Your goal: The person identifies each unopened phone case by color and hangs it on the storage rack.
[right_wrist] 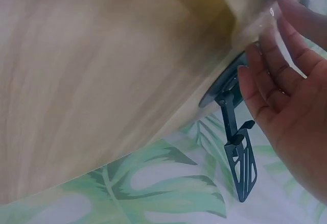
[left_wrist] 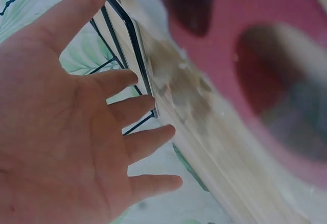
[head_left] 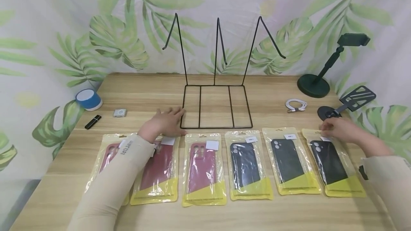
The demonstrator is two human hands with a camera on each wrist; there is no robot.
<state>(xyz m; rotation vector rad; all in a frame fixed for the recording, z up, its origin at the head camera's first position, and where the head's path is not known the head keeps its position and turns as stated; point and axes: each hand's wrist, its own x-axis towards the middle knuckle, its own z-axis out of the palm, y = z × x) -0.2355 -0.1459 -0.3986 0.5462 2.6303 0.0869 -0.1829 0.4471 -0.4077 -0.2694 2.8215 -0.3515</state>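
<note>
The left hand [head_left: 165, 122] lies flat and released on the wooden table [head_left: 144, 88], in the middle left of the head view, its fingertips at the near left corner of the black wire display rack [head_left: 216, 106]. The left wrist view confirms spread, straight fingers [left_wrist: 127, 106] holding nothing, the rack's wire just beyond them. The right hand [head_left: 340, 129], at the right of the frame, rests its fingers on the top edge of the rightmost clear-and-yellow bag holding a black phone case [head_left: 332, 165]; whether it pinches the bag or merely touches it cannot be told, though the right wrist view shows fairly straight fingers [right_wrist: 271, 55] against the plastic edge.

To lift that bag cleanly, the grip is best taken on the header strip near the white label, so the slippery plastic does not buckle and the case does not slide.

6 bagged cases lie in a row along the near edge: 3 red ones [head_left: 201, 168] at the left, 3 black at the right. The left sleeve [head_left: 112, 184] crosses the leftmost bags. Close behind the right hand stands a small black tilting phone stand [head_left: 348, 104], which could be knocked. Further back are a coiled white cable [head_left: 296, 105], a tall dark green phone holder [head_left: 324, 70], a blue round speaker [head_left: 88, 99], a small silver square device [head_left: 120, 113] and a black USB stick [head_left: 92, 122].
</note>
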